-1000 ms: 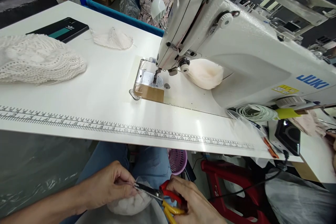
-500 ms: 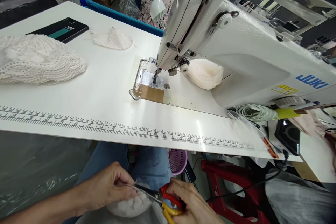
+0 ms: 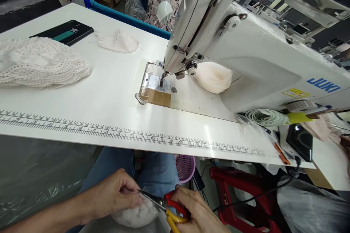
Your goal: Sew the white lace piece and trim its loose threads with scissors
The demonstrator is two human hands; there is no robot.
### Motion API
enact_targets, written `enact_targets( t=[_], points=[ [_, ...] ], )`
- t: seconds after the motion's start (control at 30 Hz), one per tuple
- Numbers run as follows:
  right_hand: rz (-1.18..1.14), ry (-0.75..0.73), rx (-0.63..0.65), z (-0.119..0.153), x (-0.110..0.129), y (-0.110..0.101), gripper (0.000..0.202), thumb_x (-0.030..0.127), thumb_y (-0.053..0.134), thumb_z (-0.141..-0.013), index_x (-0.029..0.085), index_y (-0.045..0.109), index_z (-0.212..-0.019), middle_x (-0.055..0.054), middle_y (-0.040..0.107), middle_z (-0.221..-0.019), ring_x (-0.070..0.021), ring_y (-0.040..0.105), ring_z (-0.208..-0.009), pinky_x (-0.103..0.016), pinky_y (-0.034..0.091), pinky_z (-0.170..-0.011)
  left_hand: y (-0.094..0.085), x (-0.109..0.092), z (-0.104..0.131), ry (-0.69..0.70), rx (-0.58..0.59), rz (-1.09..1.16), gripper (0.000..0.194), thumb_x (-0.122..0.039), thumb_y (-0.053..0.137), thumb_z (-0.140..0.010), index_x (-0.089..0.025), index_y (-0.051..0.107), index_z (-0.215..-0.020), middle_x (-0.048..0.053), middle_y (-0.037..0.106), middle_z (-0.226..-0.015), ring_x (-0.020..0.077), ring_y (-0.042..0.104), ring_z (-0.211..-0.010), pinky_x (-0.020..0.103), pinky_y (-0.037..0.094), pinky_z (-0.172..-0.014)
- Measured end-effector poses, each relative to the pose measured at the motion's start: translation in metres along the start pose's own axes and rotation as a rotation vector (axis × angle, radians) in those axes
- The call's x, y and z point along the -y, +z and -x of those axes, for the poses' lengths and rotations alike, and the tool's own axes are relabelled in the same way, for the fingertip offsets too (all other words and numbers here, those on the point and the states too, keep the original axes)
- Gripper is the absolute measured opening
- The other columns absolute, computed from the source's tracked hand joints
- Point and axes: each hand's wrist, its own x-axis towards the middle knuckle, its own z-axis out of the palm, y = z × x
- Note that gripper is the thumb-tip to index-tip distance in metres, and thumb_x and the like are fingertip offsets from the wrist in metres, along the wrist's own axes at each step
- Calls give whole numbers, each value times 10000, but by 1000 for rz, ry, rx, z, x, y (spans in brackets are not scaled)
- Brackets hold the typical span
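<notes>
Below the table edge, over my lap, my left hand [image 3: 116, 193] pinches a small white padded fabric piece [image 3: 136, 213]. My right hand [image 3: 198, 213] grips red and yellow handled scissors [image 3: 166, 205]. Their metal blades point left and meet the fabric right at my left fingertips. Both hands sit close together at the bottom of the view.
A white JUKI sewing machine [image 3: 246, 51] stands on the white table [image 3: 109, 91], which has a printed ruler [image 3: 131, 136] along its front edge. A lace fabric stack [image 3: 41, 63], a dark phone [image 3: 64, 32], a pale fabric scrap [image 3: 119, 42] and a padded cup [image 3: 213, 76] lie on it. A purple basket [image 3: 184, 167] hangs below.
The scissors and my right hand have shifted slightly left and down toward the fabric. The left hand holds its place.
</notes>
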Motion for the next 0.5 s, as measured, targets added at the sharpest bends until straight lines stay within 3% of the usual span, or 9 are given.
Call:
enact_targets(
  t=[0.13, 0.23, 0.37, 0.5],
  points=[
    [-126, 52, -100, 1, -8, 11, 344, 238, 745, -644, 229, 595, -953, -6, 578, -883, -187, 521, -822, -236, 423, -692, 0, 11, -2, -29, -50, 44, 420, -541, 710, -692, -121, 734, -700, -23, 514, -558, 111, 359, -558, 220, 240, -519],
    [-257, 72, -187, -2, 6, 12, 442, 343, 810, -588, 219, 574, -941, -3, 572, -859, -183, 521, -800, -238, 431, -674, 2, 17, -4, -81, -65, 79, 510, -605, 722, -651, -121, 754, -810, 31, 636, -682, 140, 455, -616, 224, 304, -563],
    [-438, 4, -223, -19, 38, 9, 542, 418, 859, -522, 218, 555, -924, 0, 576, -872, -171, 507, -793, -243, 424, -674, 7, 12, -4, -111, -91, 30, 504, -585, 718, -635, -129, 705, -852, -34, 521, -615, 121, 395, -590, 218, 272, -537],
    [-787, -51, -148, -40, 55, 14, 523, 406, 873, -535, 213, 476, -816, 52, 543, -708, -97, 413, -620, -199, 344, -542, 10, 3, 0, -82, -64, -37, 397, -536, 682, -676, -153, 615, -755, -103, 316, -511, 97, 228, -523, 237, 156, -486]
  ],
)
